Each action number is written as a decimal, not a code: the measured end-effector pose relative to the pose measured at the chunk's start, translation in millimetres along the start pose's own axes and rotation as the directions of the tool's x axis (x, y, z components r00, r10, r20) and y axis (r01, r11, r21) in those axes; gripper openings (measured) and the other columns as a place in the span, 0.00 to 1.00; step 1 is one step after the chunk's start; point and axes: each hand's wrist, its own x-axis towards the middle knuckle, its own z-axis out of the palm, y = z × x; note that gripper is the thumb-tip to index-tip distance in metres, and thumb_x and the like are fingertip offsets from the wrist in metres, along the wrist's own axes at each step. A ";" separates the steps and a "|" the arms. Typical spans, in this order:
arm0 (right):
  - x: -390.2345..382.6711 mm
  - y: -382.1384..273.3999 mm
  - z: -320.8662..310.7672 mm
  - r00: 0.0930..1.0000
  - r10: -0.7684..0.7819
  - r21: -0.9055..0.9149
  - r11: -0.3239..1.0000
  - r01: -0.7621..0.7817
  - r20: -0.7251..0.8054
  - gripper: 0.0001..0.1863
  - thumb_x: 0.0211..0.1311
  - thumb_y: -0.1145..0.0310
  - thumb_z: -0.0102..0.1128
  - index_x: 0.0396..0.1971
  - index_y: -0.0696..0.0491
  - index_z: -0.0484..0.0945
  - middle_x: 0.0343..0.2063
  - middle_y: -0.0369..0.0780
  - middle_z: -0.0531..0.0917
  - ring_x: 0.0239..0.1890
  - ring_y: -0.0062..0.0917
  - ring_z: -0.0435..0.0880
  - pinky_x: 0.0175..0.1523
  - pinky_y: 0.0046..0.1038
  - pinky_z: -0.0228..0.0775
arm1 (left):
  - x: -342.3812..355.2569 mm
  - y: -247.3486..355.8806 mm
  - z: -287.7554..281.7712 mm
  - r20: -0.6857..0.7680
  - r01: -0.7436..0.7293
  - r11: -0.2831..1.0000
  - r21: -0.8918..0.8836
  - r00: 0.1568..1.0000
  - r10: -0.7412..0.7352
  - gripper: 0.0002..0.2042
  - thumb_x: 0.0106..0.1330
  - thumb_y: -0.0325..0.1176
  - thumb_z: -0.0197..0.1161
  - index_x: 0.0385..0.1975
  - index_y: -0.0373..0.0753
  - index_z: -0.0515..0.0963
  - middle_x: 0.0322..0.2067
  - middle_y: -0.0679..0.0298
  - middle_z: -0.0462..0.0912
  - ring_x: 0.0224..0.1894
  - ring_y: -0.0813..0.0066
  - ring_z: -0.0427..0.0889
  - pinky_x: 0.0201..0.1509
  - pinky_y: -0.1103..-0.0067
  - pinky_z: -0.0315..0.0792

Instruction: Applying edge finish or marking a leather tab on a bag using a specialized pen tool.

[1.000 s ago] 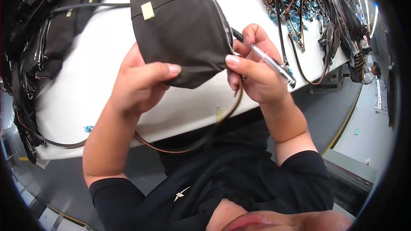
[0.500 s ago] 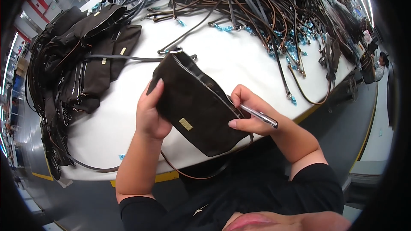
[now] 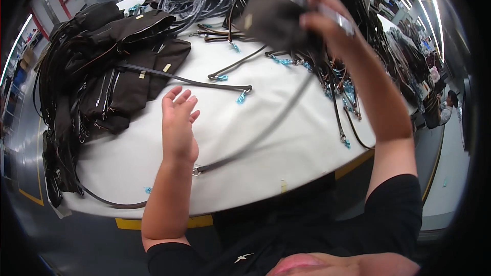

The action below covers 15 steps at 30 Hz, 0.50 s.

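Note:
At the far side of the table my right hand [image 3: 330, 23] grips a dark brown fabric pouch [image 3: 276, 23], smeared by motion. A silver-and-clear pen [image 3: 336, 19] also sits in that hand. From the pouch's side a long dark strap [image 3: 271, 128] trails down toward me, its metal ring end near my left wrist. My left hand [image 3: 178, 120] is raised over the white table [image 3: 225, 128] with nothing in it, its fingers apart. Right of its fingertips lies another strap's end, with a clasp in blue wrap [image 3: 243, 95].
On the left lies a heap of dark brown bags [image 3: 110, 71] with zips and straps. Many straps with blue-wrapped clasps [image 3: 340, 89] are piled at the far right. Plastic-wrapped straps [image 3: 186, 0] lie at the back. A person [image 3: 444, 106] is at the far right.
The pouch has moved up and away to the far side in my right hand, along with the pen. My left hand has let go of it and stays empty over the table.

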 end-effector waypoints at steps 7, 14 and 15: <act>204.3 45.2 -114.3 0.775 -0.212 -0.463 0.879 -0.115 -0.595 0.11 0.72 0.64 0.60 0.44 0.54 0.71 0.29 0.40 0.77 0.26 0.27 0.75 0.30 0.32 0.71 | 0.5 -12.9 -2.5 0.078 0.078 0.995 0.057 0.994 -0.082 0.27 0.70 0.40 0.60 0.67 0.39 0.63 0.61 0.56 0.71 0.62 0.67 0.70 0.66 0.69 0.61; 82.3 141.4 16.9 0.994 0.075 -0.854 0.508 -0.108 -0.081 0.17 0.71 0.53 0.60 0.42 0.53 0.76 0.34 0.48 0.86 0.36 0.46 0.87 0.43 0.43 0.79 | -1.9 -17.2 9.0 0.175 0.102 0.986 0.133 0.977 -0.125 0.25 0.71 0.41 0.61 0.63 0.37 0.68 0.60 0.56 0.73 0.59 0.68 0.71 0.63 0.70 0.64; 58.2 143.8 41.3 0.978 0.177 -0.941 0.299 -0.159 -0.109 0.13 0.70 0.60 0.60 0.45 0.53 0.74 0.37 0.48 0.86 0.37 0.46 0.87 0.44 0.44 0.79 | -4.0 -17.1 9.0 0.201 0.089 0.984 0.155 0.972 -0.119 0.25 0.71 0.41 0.61 0.62 0.36 0.69 0.60 0.56 0.73 0.59 0.68 0.72 0.62 0.70 0.64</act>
